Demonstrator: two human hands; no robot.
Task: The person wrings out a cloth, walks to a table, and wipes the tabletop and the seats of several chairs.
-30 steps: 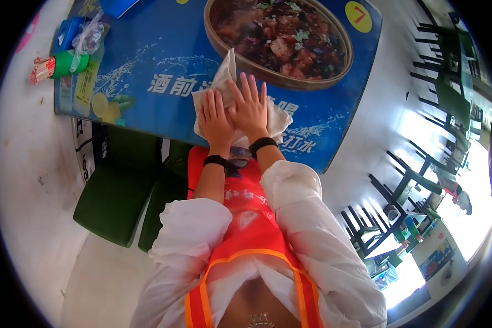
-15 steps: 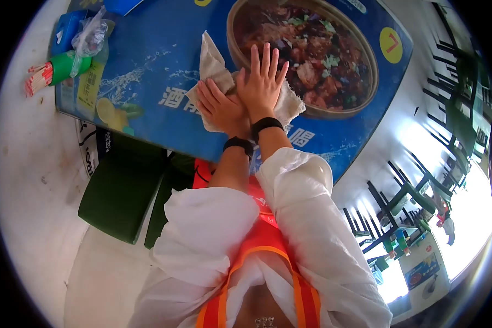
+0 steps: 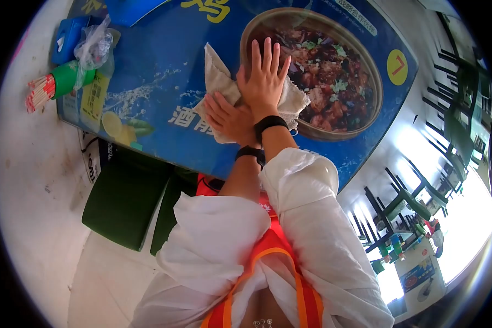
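A white cloth (image 3: 216, 76) lies crumpled on a blue table (image 3: 158, 49) printed with a big bowl of food (image 3: 333, 71). My right hand (image 3: 265, 79) presses flat on the cloth, fingers spread, at the rim of the printed bowl. My left hand (image 3: 228, 117) lies flat on the cloth's near edge, partly under my right wrist. Both wrists wear black bands. White sleeves and an orange apron fill the bottom of the view.
At the table's left end stand a green holder of chopsticks (image 3: 63, 82), a clear plastic bag (image 3: 93, 46) and a blue box (image 3: 65, 41). Dark green stools (image 3: 126, 202) sit under the near edge. More tables and chairs (image 3: 415, 202) stand at the right.
Both hands have pushed the cloth away from my body, across the table toward the printed bowl. My right hand now reaches farther than the left and overlaps it.
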